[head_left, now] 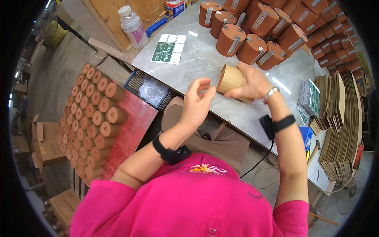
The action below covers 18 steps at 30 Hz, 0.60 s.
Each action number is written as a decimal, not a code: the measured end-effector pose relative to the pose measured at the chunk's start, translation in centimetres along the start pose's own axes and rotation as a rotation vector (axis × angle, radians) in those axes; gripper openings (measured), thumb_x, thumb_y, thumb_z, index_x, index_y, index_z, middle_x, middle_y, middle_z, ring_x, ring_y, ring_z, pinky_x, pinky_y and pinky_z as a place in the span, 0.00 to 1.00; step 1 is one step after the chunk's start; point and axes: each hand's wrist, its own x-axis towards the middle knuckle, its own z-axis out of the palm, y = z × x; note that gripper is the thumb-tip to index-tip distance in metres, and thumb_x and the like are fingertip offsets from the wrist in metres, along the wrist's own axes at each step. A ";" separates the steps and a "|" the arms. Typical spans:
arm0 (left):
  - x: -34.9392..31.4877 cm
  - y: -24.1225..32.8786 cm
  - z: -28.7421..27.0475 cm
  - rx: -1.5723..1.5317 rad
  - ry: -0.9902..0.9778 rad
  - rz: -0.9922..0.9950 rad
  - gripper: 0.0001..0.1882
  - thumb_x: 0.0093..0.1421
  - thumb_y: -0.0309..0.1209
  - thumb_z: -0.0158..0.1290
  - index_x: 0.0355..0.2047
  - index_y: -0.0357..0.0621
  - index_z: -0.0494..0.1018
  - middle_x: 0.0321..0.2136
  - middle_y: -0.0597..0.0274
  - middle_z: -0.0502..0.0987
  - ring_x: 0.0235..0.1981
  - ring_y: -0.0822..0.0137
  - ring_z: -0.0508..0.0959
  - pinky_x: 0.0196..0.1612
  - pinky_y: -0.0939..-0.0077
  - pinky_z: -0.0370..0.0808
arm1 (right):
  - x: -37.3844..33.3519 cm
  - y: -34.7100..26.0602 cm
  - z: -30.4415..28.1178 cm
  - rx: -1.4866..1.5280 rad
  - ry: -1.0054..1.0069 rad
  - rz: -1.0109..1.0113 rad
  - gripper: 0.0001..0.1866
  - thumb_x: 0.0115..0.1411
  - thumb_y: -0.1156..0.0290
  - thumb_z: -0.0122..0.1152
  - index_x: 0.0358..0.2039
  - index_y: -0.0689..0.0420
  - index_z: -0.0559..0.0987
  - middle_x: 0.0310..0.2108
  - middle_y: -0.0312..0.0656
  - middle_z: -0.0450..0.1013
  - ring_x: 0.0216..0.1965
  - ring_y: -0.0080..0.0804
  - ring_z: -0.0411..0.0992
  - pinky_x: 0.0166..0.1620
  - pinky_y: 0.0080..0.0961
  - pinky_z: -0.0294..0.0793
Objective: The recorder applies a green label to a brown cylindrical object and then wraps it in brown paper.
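My right hand (254,83) is wrapped around a tan cardboard-like cylinder (230,79), tilted on its side just over the grey tabletop (189,59). Its thumb lies along the near side and the fingers go over the far side. Only a sliver of the cylinder's darker left end shows. To the left of it, my left hand (197,100) is raised at the table's front edge, fingers loosely bent and apart, holding nothing. A sheet of green and white labels (169,49) lies beyond my left hand. Terracotta cylinders with metal strips (231,39) stand beyond the held one.
Brown-sided cylinders with holed ends (98,118) are stacked on a red board (134,114) at left. A dark plastic crate (148,90) sits beside the table. A white bottle (133,27) stands at back left. Flat cardboard pieces (339,130) and green label stacks (310,96) are at right.
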 end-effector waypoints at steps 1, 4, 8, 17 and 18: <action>-0.8 0.3 0.1 0.001 -0.002 0.002 0.18 0.66 0.28 0.54 0.55 0.33 0.70 0.49 0.54 0.76 0.50 0.68 0.75 0.55 0.73 0.70 | 1.1 0.6 -0.7 0.188 -0.173 0.118 0.41 0.36 0.44 0.79 0.43 0.62 0.76 0.40 0.50 0.76 0.43 0.45 0.76 0.47 0.36 0.76; -1.4 1.6 -0.1 -0.249 -0.156 -0.293 0.26 0.65 0.31 0.56 0.59 0.27 0.64 0.53 0.50 0.73 0.58 0.61 0.73 0.60 0.70 0.67 | 3.0 2.0 -1.0 0.454 -0.376 0.253 0.40 0.40 0.42 0.77 0.44 0.63 0.78 0.38 0.48 0.79 0.40 0.38 0.79 0.43 0.30 0.77; 0.3 0.9 1.6 -0.481 -0.199 -0.463 0.27 0.64 0.33 0.57 0.57 0.26 0.64 0.53 0.51 0.73 0.58 0.62 0.71 0.62 0.67 0.65 | 3.2 2.3 0.2 0.555 -0.370 0.322 0.44 0.40 0.38 0.75 0.47 0.63 0.80 0.40 0.50 0.80 0.41 0.38 0.79 0.45 0.29 0.78; 1.2 0.3 4.7 -0.462 -0.271 -0.378 0.31 0.57 0.32 0.65 0.57 0.32 0.65 0.51 0.56 0.74 0.56 0.64 0.72 0.62 0.63 0.66 | -3.0 1.2 1.9 1.010 -0.150 0.370 0.34 0.55 0.46 0.69 0.49 0.64 0.79 0.41 0.45 0.79 0.40 0.28 0.78 0.41 0.25 0.78; 0.8 0.6 4.2 -0.443 -0.331 -0.377 0.32 0.57 0.31 0.65 0.57 0.32 0.65 0.51 0.56 0.74 0.56 0.64 0.72 0.61 0.64 0.67 | -4.1 1.0 2.7 1.055 -0.108 0.379 0.34 0.57 0.45 0.68 0.49 0.65 0.78 0.42 0.45 0.79 0.40 0.28 0.77 0.42 0.26 0.77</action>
